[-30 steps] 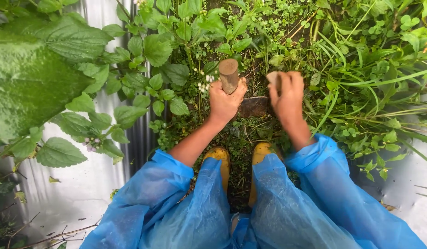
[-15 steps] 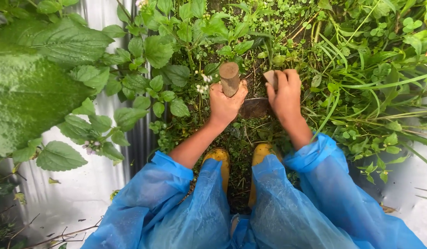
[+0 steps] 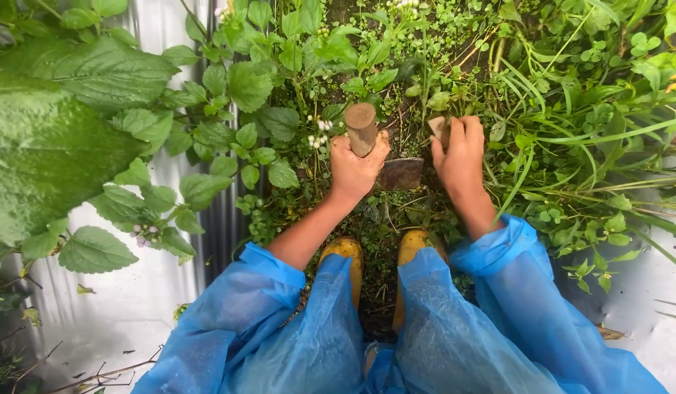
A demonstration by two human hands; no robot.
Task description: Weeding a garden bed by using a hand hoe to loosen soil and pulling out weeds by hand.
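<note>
Two-handled tool (image 3: 401, 172) is held low among weeds, blade on soil | left hand (image 3: 356, 169) is clenched around wooden handle (image 3: 361, 128) | right hand (image 3: 460, 149) is wrapped around other handle (image 3: 439, 128) | yellow boots (image 3: 345, 257), blue raincoat (image 3: 455, 328) are seen below.

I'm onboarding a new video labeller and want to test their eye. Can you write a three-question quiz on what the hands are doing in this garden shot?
1. True or false: both hands grip wooden handles of the same tool.
2. What lies between the two hands? A) a flat dark metal blade B) a coiled hose C) a glass jar
3. Fill in: the boots below the hands are ____ in colour.

Key:
1. True: the left hand and right hand each grip a wooden handle.
2. A, the blade.
3. Yellow boots.
</note>
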